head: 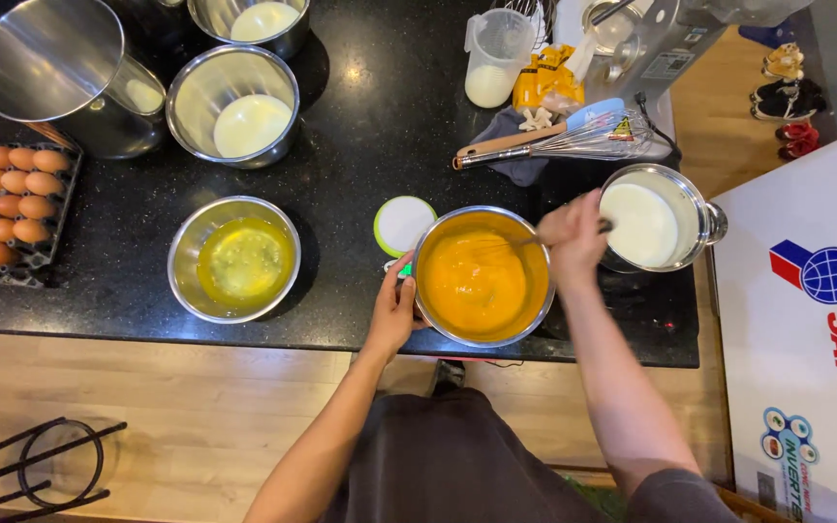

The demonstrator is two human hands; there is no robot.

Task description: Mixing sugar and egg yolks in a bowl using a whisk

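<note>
The left hand [394, 308] presses flat against the steel bowl of beaten yolks [481, 277] to steady it, while the right hand [573, 235] grips a whisk handle [604, 225] above.

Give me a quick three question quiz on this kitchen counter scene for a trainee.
1. True or false: the left hand touches the rim of the bowl of orange mixture.
2. What does the right hand hold over that bowl?
3. Which lies nearest the egg tray? A the white liquid pan, B the bowl of clear yellow liquid, C the measuring jug.

Key: 1 true; 2 a whisk, blurred; 3 B.
</note>
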